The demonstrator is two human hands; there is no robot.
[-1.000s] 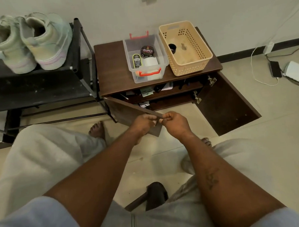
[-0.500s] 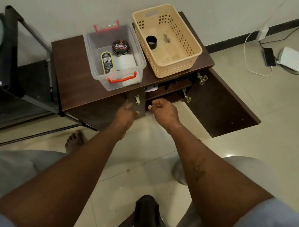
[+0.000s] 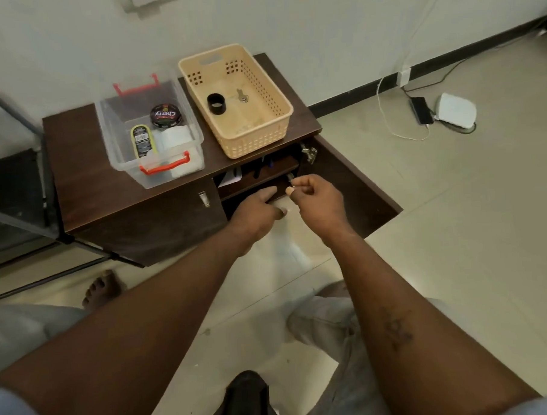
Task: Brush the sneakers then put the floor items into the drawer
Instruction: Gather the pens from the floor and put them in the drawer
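The cabinet (image 3: 135,219) stands in the middle of the frame. Its left door (image 3: 160,224) is closed and its right door (image 3: 352,185) is swung wide toward the right. Both hands are at the open compartment (image 3: 259,189) between them.

The left hand (image 3: 253,214) reaches in at the lower shelf edge. Its fingers (image 3: 267,195) are straight and its grip is released, with nothing in it. The right hand (image 3: 315,199) is just beside it, right of centre and in front of the open door. Its fingers are curled and the thumb tip is set against the forefinger. I cannot tell whether that grip pinches anything small. Its forefinger tip lies close to the lower hinge (image 3: 290,176).

Papers (image 3: 231,177) and some pens (image 3: 265,164) sit on the upper shelf inside the compartment.

On the counter (image 3: 75,153), a clear box (image 3: 114,151) with red handles is on the left. It holds a round polish tin (image 3: 165,115), a yellow-edged tube (image 3: 142,141) lying flat, and a white cloth (image 3: 173,137). Touching its right side is a beige basket (image 3: 256,139), which holds a black ring (image 3: 216,104) and a key (image 3: 241,96) lying apart from each other.

At the right of the frame, a phone (image 3: 421,110) and a white device (image 3: 456,110) lie on the floor (image 3: 455,230), with cables running to the wall. A bare foot (image 3: 101,288) is at the lower left. A dark object (image 3: 246,393) at the bottom edge is too blurred to name.
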